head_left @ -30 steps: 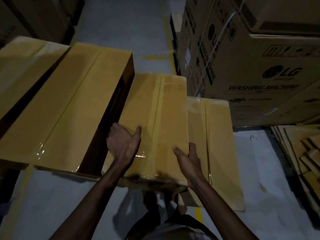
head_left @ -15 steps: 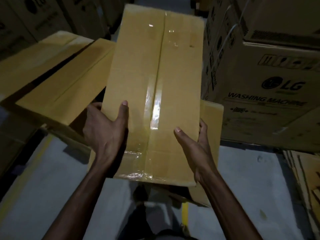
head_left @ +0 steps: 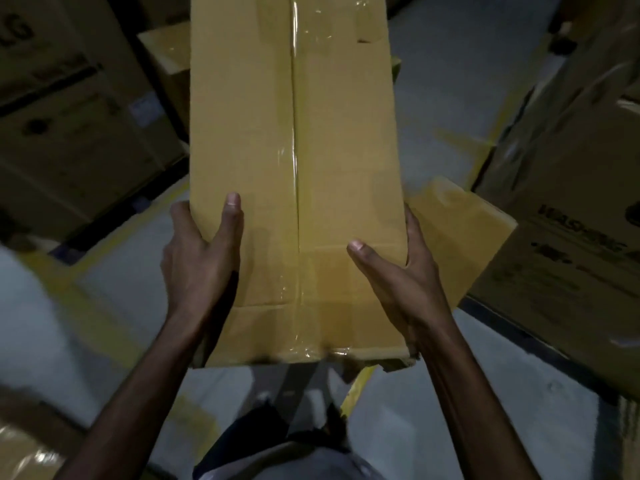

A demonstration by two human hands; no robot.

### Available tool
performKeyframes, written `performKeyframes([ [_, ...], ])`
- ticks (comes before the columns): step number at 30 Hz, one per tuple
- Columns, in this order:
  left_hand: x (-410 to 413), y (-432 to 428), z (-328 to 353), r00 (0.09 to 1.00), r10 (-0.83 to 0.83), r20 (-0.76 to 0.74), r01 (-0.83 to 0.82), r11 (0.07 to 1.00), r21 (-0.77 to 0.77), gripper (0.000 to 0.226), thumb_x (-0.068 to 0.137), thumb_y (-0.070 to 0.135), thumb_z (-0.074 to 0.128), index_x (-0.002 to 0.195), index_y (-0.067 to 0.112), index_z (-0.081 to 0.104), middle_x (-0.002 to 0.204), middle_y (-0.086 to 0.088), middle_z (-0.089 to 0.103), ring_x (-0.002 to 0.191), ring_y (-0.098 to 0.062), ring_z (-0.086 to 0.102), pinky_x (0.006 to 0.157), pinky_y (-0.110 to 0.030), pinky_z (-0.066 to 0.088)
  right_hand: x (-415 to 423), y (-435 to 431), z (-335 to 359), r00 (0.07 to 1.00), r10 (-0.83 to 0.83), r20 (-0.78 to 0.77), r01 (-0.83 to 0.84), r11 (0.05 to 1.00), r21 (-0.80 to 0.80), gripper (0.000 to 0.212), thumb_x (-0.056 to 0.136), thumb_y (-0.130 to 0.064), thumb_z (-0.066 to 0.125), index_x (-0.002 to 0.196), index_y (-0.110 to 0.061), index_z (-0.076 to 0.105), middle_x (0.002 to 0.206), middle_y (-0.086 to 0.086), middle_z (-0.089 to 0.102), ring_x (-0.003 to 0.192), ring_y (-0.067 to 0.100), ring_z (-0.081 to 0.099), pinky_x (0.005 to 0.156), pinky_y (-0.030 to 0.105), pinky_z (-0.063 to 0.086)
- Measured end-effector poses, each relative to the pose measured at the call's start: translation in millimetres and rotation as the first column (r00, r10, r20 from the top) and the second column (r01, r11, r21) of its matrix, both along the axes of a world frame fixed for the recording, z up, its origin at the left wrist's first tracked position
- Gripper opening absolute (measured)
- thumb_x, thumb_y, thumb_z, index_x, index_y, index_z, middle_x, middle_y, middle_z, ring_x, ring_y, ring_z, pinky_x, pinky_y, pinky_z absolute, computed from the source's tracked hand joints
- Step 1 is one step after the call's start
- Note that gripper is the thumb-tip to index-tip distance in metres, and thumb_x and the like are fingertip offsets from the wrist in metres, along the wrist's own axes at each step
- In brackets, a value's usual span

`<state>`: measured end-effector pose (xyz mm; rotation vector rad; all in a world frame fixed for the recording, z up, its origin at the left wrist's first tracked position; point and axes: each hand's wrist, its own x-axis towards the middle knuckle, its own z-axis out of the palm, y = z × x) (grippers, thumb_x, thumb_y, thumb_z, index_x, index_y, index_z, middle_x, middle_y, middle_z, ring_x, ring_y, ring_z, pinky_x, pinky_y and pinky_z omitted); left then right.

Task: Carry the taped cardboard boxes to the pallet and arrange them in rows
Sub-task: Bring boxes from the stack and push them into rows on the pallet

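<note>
Head cam looks down at a long taped box [head_left: 294, 168] held out in front, off the floor [head_left: 450, 81], its near end just above the person's waist. The left hand [head_left: 197, 258] clamps the left edge, thumb flat on top and fingers tucked round the side. The right hand [head_left: 398, 282] does the same on the right edge, thumb on top, fingers down the side wall. Both hands grip near the close end, which I'd guess leaves the far end heavy. Another plain box [head_left: 460, 237] sits just below to the right, and big printed cartons [head_left: 571, 254] crowd both sides. No pallet in sight. My take: get the hands further along or under the bottom, hug it close, and mind the far corners near those cartons when turning. The tape looks slick, so grip cardboard.
</note>
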<state>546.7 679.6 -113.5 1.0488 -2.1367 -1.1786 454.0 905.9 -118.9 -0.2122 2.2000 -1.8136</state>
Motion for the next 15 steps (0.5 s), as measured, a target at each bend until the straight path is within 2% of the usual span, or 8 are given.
performKeyframes([
  [1, 15.3, -5.4, 0.8, 0.999, 0.041, -0.01, -0.041, 0.999, 0.005, 0.045, 0.098, 0.068, 0.049, 0.12, 0.029, 0.045, 0.098, 0.023, 0.054, 0.086, -0.003, 0.054, 0.074, -0.027, 0.039, 4.5, -10.8, 2.5, 0.999, 0.054, -0.005, -0.054, 0.999, 0.006, 0.09, 0.076, -0.051, 0.086, 0.151, -0.055, 0.037, 0.129, -0.033, 0.062, 0.118, -0.008, 0.059, 0.099, 0.026, 0.052],
  [3, 42.9, -21.7, 2.8, 0.991, 0.135, -0.018, -0.135, 0.991, 0.004, 0.046, 0.098, 0.066, 0.051, 0.12, 0.027, 0.045, 0.102, 0.017, 0.055, 0.094, -0.01, 0.053, 0.083, -0.029, 0.038, 13.1, -37.4, 4.8, 0.988, 0.154, -0.001, -0.154, 0.988, 0.015, 0.094, 0.073, -0.054, 0.088, 0.151, -0.056, 0.036, 0.13, -0.03, 0.062, 0.12, -0.004, 0.06, 0.101, 0.033, 0.054],
  [6, 79.4, -55.3, 3.1, 0.959, 0.283, -0.015, -0.283, 0.959, -0.005, 0.06, 0.097, 0.067, 0.052, 0.132, 0.019, 0.048, 0.114, 0.011, 0.056, 0.103, -0.012, 0.051, 0.088, -0.028, 0.036, 28.7, -87.2, 5.3, 0.96, 0.281, 0.008, -0.281, 0.96, 0.006, 0.101, 0.066, -0.062, 0.088, 0.152, -0.056, 0.035, 0.135, -0.021, 0.063, 0.124, 0.006, 0.062, 0.102, 0.043, 0.055],
  [8, 105.9, -81.5, 2.8, 0.923, 0.384, -0.003, -0.384, 0.923, -0.013, 0.069, 0.094, 0.073, 0.051, 0.139, 0.02, 0.047, 0.121, 0.006, 0.058, 0.109, -0.017, 0.051, 0.093, -0.033, 0.038, 42.7, -126.6, 6.9, 0.938, 0.345, 0.015, -0.345, 0.938, 0.017, 0.108, 0.06, -0.067, 0.087, 0.153, -0.054, 0.034, 0.137, -0.021, 0.062, 0.123, 0.004, 0.06, 0.103, 0.042, 0.055],
  [11, 151.8, -123.7, -1.9, 0.857, 0.515, 0.004, -0.514, 0.857, -0.022, 0.076, 0.086, 0.084, 0.051, 0.137, 0.027, 0.045, 0.122, 0.003, 0.063, 0.113, -0.025, 0.058, 0.1, -0.05, 0.05, 67.2, -187.8, 7.1, 0.895, 0.444, 0.032, -0.445, 0.896, 0.018, 0.109, 0.059, -0.065, 0.086, 0.153, -0.054, 0.034, 0.137, -0.021, 0.058, 0.125, 0.005, 0.057, 0.103, 0.043, 0.054],
  [13, 187.5, -155.0, -6.6, 0.816, 0.578, -0.004, -0.578, 0.816, -0.018, 0.072, 0.086, 0.082, 0.055, 0.134, 0.028, 0.044, 0.117, 0.008, 0.06, 0.109, -0.023, 0.059, 0.097, -0.048, 0.052, 88.1, -235.1, 5.2, 0.854, 0.521, 0.016, -0.521, 0.853, 0.046, 0.107, 0.06, -0.065, 0.082, 0.154, -0.054, 0.032, 0.137, -0.023, 0.056, 0.125, 0.004, 0.054, 0.102, 0.041, 0.051],
  [15, 224.4, -186.7, -12.8, 0.772, 0.636, 0.016, -0.636, 0.772, -0.019, 0.072, 0.087, 0.077, 0.059, 0.135, 0.026, 0.043, 0.114, 0.009, 0.055, 0.107, -0.022, 0.058, 0.094, -0.042, 0.05, 110.7, -285.4, 0.8, 0.805, 0.593, -0.012, -0.592, 0.804, 0.061, 0.1, 0.064, -0.063, 0.08, 0.153, -0.054, 0.034, 0.126, -0.032, 0.055, 0.118, -0.005, 0.052, 0.095, 0.031, 0.049],
])
